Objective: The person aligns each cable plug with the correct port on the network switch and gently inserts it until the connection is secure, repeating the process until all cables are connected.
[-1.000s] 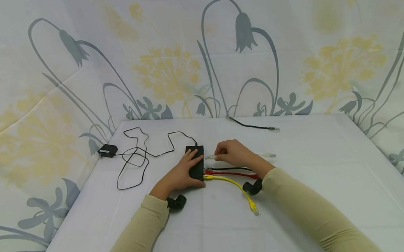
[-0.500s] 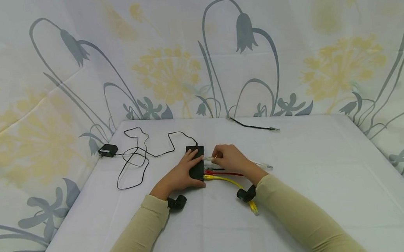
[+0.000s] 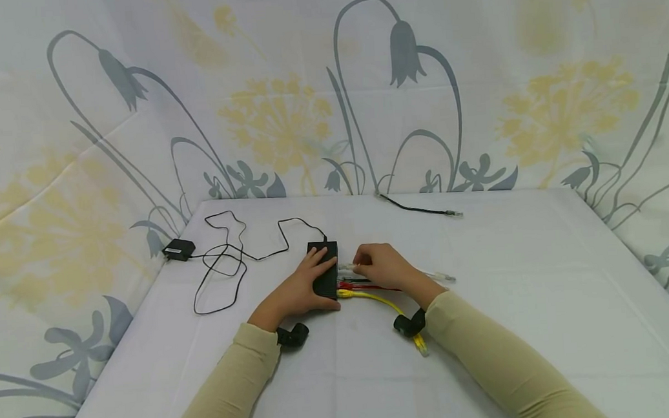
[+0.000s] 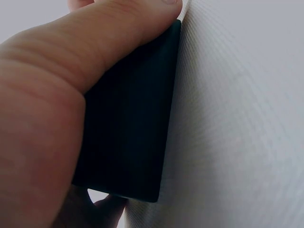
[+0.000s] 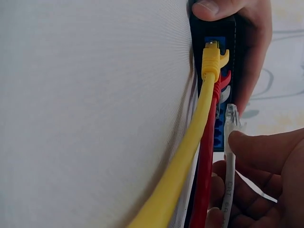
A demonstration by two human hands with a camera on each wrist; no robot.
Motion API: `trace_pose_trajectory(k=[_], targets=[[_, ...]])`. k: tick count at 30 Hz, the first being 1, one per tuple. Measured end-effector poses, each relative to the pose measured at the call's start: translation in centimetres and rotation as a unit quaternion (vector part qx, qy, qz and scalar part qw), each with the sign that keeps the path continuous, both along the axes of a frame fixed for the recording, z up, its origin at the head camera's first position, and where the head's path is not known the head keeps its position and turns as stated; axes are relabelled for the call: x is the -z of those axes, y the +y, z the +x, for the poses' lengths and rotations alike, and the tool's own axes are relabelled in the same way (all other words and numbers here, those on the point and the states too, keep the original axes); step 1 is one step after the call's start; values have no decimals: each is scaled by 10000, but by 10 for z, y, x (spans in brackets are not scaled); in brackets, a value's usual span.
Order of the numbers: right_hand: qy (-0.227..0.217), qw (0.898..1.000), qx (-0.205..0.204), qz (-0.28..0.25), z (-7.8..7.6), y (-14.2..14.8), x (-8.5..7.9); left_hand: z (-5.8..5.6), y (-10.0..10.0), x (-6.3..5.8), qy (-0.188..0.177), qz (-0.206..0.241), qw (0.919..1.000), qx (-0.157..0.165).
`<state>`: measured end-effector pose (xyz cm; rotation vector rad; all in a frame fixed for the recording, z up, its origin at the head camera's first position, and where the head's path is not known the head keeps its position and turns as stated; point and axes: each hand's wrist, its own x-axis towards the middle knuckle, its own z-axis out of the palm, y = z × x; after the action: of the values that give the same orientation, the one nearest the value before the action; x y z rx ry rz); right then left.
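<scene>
My left hand (image 3: 299, 291) holds a black network switch (image 3: 330, 279) on the table, fingers spread across its top and thumb along its near end. The left wrist view shows that thumb (image 4: 109, 33) against the dark casing. Pinched between thumb and fingers of my right hand (image 3: 390, 268) is a white Ethernet cable (image 5: 230, 166), close to its clear plug (image 5: 231, 114). That plug points toward the blue ports on the switch's right side. Yellow (image 5: 187, 142) and red (image 5: 205, 156) Ethernet cables are plugged into neighbouring ports; a black cable (image 3: 355, 280) runs beside them, partly hidden.
A power adapter (image 3: 179, 249) lies at the far left, its thin tangled cord (image 3: 229, 249) leading to the switch's back end. Toward the back edge rests a short black Ethernet cable (image 3: 416, 208). The yellow cable's loose end (image 3: 420, 345) lies near my right wrist.
My right hand came nearer, bringing the white plug to the switch's side, then drew back slightly to the right. The left hand has stayed in place on the switch.
</scene>
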<state>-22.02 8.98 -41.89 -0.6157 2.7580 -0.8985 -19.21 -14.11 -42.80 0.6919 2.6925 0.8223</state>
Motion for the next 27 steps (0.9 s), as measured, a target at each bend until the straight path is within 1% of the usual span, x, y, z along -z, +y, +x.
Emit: trace_pose_trajectory(k=[7,17,27], targets=[[-73,10000,-13,3,1,0,0,0,-1,0,35,-31,10000,19],[-61,9999,-89,38,3,-1,2,0,0,0,7,-29,10000,2],[-52,9999,-74,111,5,-3,0,0,0,0,38,-21,10000,0]])
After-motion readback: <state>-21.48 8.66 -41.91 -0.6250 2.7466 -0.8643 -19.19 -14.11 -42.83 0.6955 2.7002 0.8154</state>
